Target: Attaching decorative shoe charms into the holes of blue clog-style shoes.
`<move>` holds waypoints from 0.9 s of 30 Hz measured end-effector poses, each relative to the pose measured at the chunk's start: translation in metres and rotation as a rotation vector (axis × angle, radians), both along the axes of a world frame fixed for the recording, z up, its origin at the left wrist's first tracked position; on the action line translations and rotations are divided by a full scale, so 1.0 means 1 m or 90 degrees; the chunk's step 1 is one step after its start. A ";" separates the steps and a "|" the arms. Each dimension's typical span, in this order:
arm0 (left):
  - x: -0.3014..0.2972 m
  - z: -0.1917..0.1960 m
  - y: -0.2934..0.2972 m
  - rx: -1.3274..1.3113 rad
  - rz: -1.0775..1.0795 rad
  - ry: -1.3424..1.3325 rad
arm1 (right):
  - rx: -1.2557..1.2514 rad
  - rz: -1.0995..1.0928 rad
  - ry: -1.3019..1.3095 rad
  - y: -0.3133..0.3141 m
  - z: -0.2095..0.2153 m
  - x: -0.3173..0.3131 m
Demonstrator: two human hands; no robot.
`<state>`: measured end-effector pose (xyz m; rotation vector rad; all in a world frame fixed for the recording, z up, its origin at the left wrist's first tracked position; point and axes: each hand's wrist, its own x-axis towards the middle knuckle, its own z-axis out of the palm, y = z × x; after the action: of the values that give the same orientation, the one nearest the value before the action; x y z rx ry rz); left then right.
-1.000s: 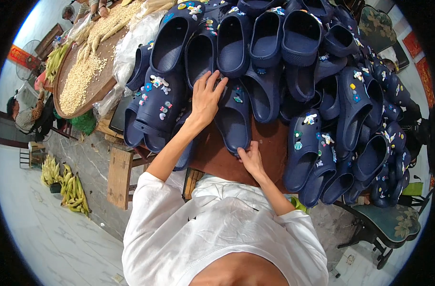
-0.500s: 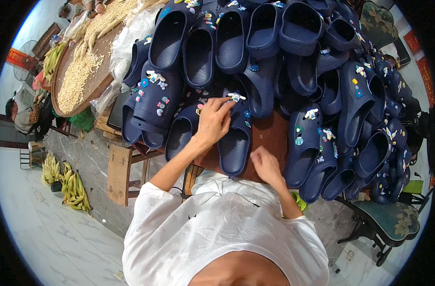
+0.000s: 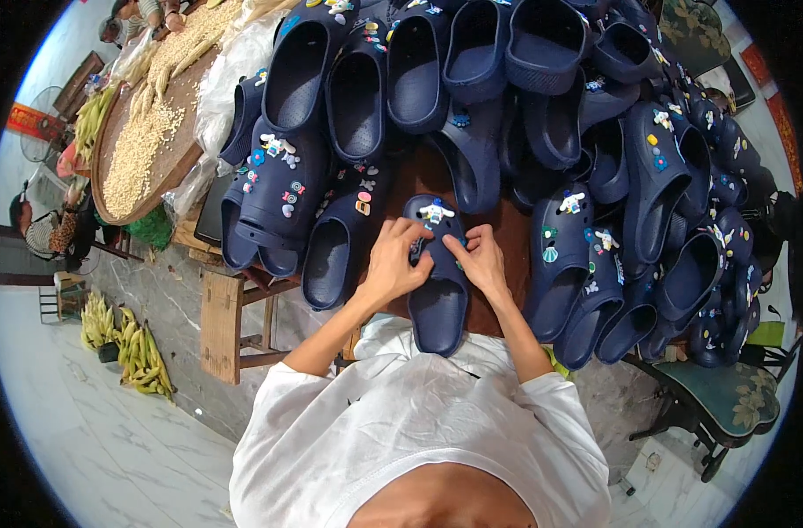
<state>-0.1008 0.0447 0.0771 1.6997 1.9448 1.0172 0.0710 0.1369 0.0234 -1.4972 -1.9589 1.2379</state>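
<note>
A navy clog (image 3: 438, 310) lies in front of me at the near edge of the brown table, its heel toward my body. My left hand (image 3: 396, 262) grips its left side, fingers curled over the strap area. From the right, my right hand (image 3: 481, 264) closes on the same clog, thumb on its upper near small charms that are partly hidden. A white character charm (image 3: 436, 211) sits on the toe. Just left lies another navy clog (image 3: 329, 264) with colourful charms; a further decorated clog (image 3: 555, 295) rests to the right.
Many navy clogs (image 3: 419, 75) are heaped across the far side and right of the table (image 3: 401, 189). At the far left stands a round tray (image 3: 195, 145) of pale kernels, beside a plastic bag (image 3: 221, 101). A wooden stool (image 3: 221, 326) and a chair (image 3: 727, 396) flank me. A person (image 3: 45, 216) sits far left.
The clog has come nearer to me, apart from the others. My right hand has moved up onto it, and my left hand has shifted from its toe to its left side.
</note>
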 end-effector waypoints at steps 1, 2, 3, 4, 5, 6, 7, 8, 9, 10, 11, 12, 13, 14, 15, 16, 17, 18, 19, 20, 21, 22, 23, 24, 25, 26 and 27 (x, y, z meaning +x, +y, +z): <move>0.009 0.004 -0.001 0.015 0.017 0.020 | -0.001 -0.004 -0.002 -0.001 0.000 0.002; 0.015 0.005 -0.001 0.030 0.033 0.039 | -0.001 -0.002 0.002 -0.002 -0.001 0.004; 0.016 0.003 0.003 0.034 0.034 0.059 | -0.001 0.000 0.005 -0.003 -0.002 0.006; 0.015 0.001 0.008 0.037 0.026 0.057 | 0.001 -0.008 0.004 -0.002 -0.002 0.006; 0.014 -0.001 0.015 0.017 0.056 0.055 | 0.034 0.014 0.005 -0.001 -0.002 0.006; 0.013 -0.002 0.021 -0.002 0.085 0.052 | 0.068 0.035 0.006 -0.001 -0.002 0.004; 0.013 -0.003 0.027 0.026 0.088 0.048 | 0.094 0.034 -0.008 -0.006 0.012 0.000; 0.013 -0.010 0.032 0.031 0.079 0.046 | 0.132 0.043 -0.031 -0.007 0.007 -0.002; 0.012 -0.022 0.038 0.070 0.053 0.113 | 0.151 0.066 -0.053 -0.006 0.007 -0.004; 0.013 -0.025 0.043 0.111 0.028 0.180 | 0.170 0.089 -0.075 -0.004 0.007 -0.004; 0.014 -0.029 0.046 0.102 0.029 0.171 | 0.174 0.081 -0.076 -0.002 0.007 -0.003; 0.014 -0.032 0.051 0.107 0.023 0.170 | 0.191 0.124 -0.075 0.001 0.006 -0.002; 0.013 -0.032 0.053 0.071 0.034 0.163 | 0.206 0.169 -0.073 0.002 0.007 -0.002; 0.012 -0.032 0.056 0.035 0.046 0.155 | 0.209 0.166 -0.073 0.003 0.009 -0.001; 0.014 -0.032 0.059 0.057 0.065 0.158 | 0.229 0.181 -0.083 0.004 0.010 -0.002; 0.016 -0.033 0.061 0.059 0.066 0.159 | 0.249 0.198 -0.094 0.006 0.012 -0.003; 0.016 -0.034 0.062 0.063 0.071 0.152 | 0.250 0.200 -0.093 0.007 0.010 -0.003; 0.017 -0.036 0.063 0.068 0.077 0.146 | 0.230 0.187 -0.074 0.009 0.007 -0.001; 0.018 -0.037 0.063 0.068 0.081 0.146 | 0.208 0.174 -0.056 0.010 0.002 0.000; 0.018 -0.038 0.064 0.080 0.080 0.155 | 0.209 0.178 -0.054 0.010 -0.002 0.003; 0.019 -0.039 0.064 0.091 0.078 0.164 | 0.188 0.137 -0.028 0.009 -0.008 0.007; 0.020 -0.038 0.065 0.093 0.082 0.165 | 0.167 0.096 -0.003 0.009 -0.015 0.011; 0.021 -0.038 0.066 0.103 0.080 0.176 | 0.167 0.081 0.019 0.007 -0.023 0.013; 0.022 -0.036 0.067 0.113 0.077 0.188 | 0.168 0.083 0.020 0.005 -0.031 0.015; 0.024 -0.033 0.066 0.095 0.075 0.178 | 0.176 0.062 -0.004 0.003 -0.031 0.014; 0.026 -0.034 0.067 0.095 0.080 0.179 | 0.183 0.039 -0.029 0.002 -0.031 0.013; 0.028 -0.036 0.068 0.102 0.081 0.171 | 0.185 0.043 -0.027 0.000 -0.031 0.014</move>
<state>-0.0728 0.1123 0.0408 1.9046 2.2168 1.0601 0.0852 0.1374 -0.0078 -1.3309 -2.1261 0.9054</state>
